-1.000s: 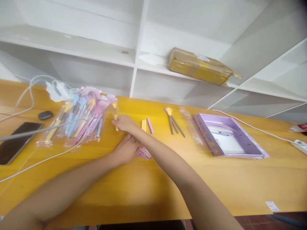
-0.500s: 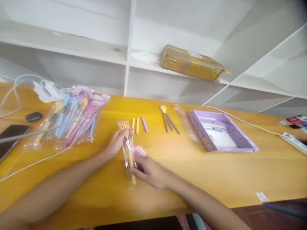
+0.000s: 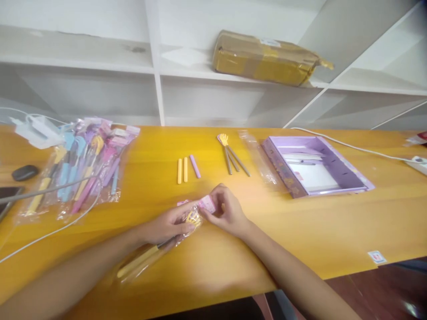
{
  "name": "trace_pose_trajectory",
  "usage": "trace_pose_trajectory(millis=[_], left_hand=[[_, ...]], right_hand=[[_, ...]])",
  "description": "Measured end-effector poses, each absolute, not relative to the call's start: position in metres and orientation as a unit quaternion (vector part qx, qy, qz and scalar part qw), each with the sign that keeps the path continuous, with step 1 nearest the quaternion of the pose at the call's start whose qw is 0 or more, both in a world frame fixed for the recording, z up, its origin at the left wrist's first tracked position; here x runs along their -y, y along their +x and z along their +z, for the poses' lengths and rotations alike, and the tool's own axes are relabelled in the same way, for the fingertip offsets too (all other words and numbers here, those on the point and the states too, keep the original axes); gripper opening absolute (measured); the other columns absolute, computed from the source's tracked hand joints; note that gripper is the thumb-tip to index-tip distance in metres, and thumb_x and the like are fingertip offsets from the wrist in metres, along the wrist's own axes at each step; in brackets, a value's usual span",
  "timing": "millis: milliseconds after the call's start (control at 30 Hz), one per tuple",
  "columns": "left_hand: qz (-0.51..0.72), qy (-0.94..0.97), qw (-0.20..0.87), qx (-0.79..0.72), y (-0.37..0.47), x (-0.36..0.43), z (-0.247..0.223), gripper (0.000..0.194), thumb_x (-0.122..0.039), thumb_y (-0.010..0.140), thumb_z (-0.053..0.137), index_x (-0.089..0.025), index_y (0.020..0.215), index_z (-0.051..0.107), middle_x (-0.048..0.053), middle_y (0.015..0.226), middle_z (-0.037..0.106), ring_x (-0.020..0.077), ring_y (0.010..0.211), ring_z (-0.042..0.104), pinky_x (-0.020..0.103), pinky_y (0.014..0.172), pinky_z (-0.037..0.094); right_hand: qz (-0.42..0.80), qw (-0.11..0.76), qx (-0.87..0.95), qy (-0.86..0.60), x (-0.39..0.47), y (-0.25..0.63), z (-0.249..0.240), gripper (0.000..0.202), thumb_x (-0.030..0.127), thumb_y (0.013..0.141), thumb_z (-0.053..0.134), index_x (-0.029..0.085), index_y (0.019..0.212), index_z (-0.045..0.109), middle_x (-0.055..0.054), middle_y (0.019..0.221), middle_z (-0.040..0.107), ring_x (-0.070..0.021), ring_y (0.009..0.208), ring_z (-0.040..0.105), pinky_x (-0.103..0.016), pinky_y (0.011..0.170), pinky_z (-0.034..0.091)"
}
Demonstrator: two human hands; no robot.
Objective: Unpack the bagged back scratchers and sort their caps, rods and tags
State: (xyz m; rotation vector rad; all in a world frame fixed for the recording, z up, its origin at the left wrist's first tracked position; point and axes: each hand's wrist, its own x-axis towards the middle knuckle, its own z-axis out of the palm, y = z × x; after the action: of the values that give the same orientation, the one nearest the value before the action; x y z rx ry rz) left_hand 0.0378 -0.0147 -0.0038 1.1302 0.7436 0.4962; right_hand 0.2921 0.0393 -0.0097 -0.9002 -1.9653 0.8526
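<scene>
Head view, looking down over the counter [image 3: 300,231]: the left hand [image 3: 168,226] is closed around a wrapped yellow tool [image 3: 138,262], gripping it just below its little hand-shaped head, so part of the shaft is hidden. The yellow handle slants out beneath that forearm, its edges smeared by blur. The right hand [image 3: 230,211] has its thumb and fingers pinched on the pink card [image 3: 207,203] at the wrapper's top (I can't read the print), the other fingers curled in. A pink scrap [image 3: 183,202] peeks out behind the left hand, mostly covered.

Beyond the hands lie two yellow tubes [image 3: 183,170] and a purple tube [image 3: 195,166]. Near them, three metal rods [image 3: 233,161] fan out, their heads overlapping, the yellow one on top. Clear plastic [image 3: 262,160] lies between them and the purple box [image 3: 290,178], which holds papers [image 3: 308,175].

Over on the left, wrapped tools [image 3: 83,164] pile up too tangled to count. A dark flat device [image 3: 8,195] is cut off at the left edge, and a white power strip [image 3: 418,163] at the right.
</scene>
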Motion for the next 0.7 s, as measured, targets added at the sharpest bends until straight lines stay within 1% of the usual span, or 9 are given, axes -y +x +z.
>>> trace_pose_trajectory(millis=[100,167,233,333,400,500,567,633,700], left_hand=[[0.205,0.530,0.742,-0.354,0.036,0.015,-0.006,0.082,-0.051,0.104,0.066,-0.028,0.173,0.028,-0.002,0.078,0.058,0.0099,0.056,0.051,0.018,0.049,0.042],[0.203,0.534,0.741,-0.353,0.037,0.015,-0.005,0.081,-0.052,0.105,0.066,-0.028,0.173,0.028,-0.002,0.079,0.058,0.0101,0.058,0.052,0.017,0.049,0.042],[0.205,0.532,0.744,-0.348,0.038,0.014,-0.003,0.082,-0.052,0.104,0.066,-0.029,0.173,0.028,-0.002,0.078,0.057,0.0096,0.057,0.051,0.016,0.048,0.041],[0.208,0.520,0.753,-0.345,0.039,0.014,0.000,0.082,-0.053,0.104,0.067,-0.029,0.173,0.028,-0.003,0.074,0.057,0.0077,0.051,0.046,0.015,0.045,0.038],[0.216,0.518,0.754,-0.341,0.039,0.014,0.000,0.081,-0.053,0.104,0.067,-0.028,0.172,0.031,-0.004,0.072,0.056,0.0072,0.050,0.046,0.015,0.045,0.038],[0.223,0.520,0.750,-0.341,0.038,0.014,-0.001,0.078,-0.052,0.104,0.068,-0.027,0.171,0.034,-0.004,0.073,0.056,0.0070,0.050,0.047,0.015,0.045,0.040],[0.220,0.523,0.746,-0.348,0.038,0.014,-0.002,0.078,-0.051,0.104,0.067,-0.028,0.171,0.034,-0.004,0.074,0.057,0.0067,0.048,0.047,0.015,0.044,0.040],[0.220,0.525,0.744,-0.349,0.038,0.014,-0.002,0.077,-0.052,0.104,0.067,-0.027,0.170,0.035,-0.004,0.073,0.057,0.0071,0.048,0.048,0.015,0.043,0.039],[0.224,0.522,0.746,-0.348,0.038,0.013,0.000,0.075,-0.052,0.104,0.067,-0.026,0.168,0.037,-0.004,0.073,0.057,0.0072,0.048,0.047,0.016,0.044,0.039]], right_hand=[[0.301,0.385,0.786,-0.380,-0.036,0.291,-0.014,0.038,0.026,0.086,0.080,0.025,0.106,0.049,0.001,0.090,0.053,-0.0111,0.063,0.049,-0.027,0.055,0.040],[0.290,0.383,0.781,-0.398,-0.037,0.294,-0.016,0.031,0.023,0.091,0.073,0.025,0.109,0.048,0.001,0.092,0.052,-0.0105,0.062,0.049,-0.027,0.055,0.041],[0.293,0.387,0.778,-0.398,-0.039,0.297,-0.015,0.024,0.020,0.097,0.064,0.025,0.114,0.048,-0.001,0.097,0.054,-0.0105,0.062,0.050,-0.027,0.055,0.043],[0.279,0.388,0.796,-0.372,-0.042,0.302,-0.007,0.015,0.016,0.103,0.055,0.025,0.116,0.055,-0.008,0.109,0.057,-0.0144,0.073,0.057,-0.031,0.063,0.050],[0.272,0.385,0.804,-0.363,-0.045,0.304,-0.002,0.014,0.017,0.105,0.051,0.024,0.110,0.062,-0.011,0.114,0.056,-0.0177,0.083,0.061,-0.034,0.070,0.053],[0.321,0.378,0.791,-0.358,-0.048,0.306,0.002,0.020,0.023,0.109,0.048,0.023,0.102,0.067,-0.012,0.115,0.055,-0.0215,0.098,0.063,-0.038,0.081,0.056],[0.363,0.378,0.777,-0.350,-0.051,0.307,0.003,0.021,0.032,0.110,0.052,0.023,0.098,0.067,-0.011,0.112,0.055,-0.0237,0.107,0.061,-0.040,0.089,0.056],[0.389,0.384,0.765,-0.340,-0.053,0.306,0.003,0.024,0.039,0.108,0.058,0.022,0.093,0.065,-0.010,0.108,0.056,-0.0243,0.107,0.060,-0.041,0.094,0.054],[0.401,0.388,0.757,-0.340,-0.054,0.306,0.004,0.023,0.042,0.106,0.063,0.023,0.094,0.066,-0.010,0.108,0.056,-0.0237,0.104,0.060,-0.041,0.094,0.054]])
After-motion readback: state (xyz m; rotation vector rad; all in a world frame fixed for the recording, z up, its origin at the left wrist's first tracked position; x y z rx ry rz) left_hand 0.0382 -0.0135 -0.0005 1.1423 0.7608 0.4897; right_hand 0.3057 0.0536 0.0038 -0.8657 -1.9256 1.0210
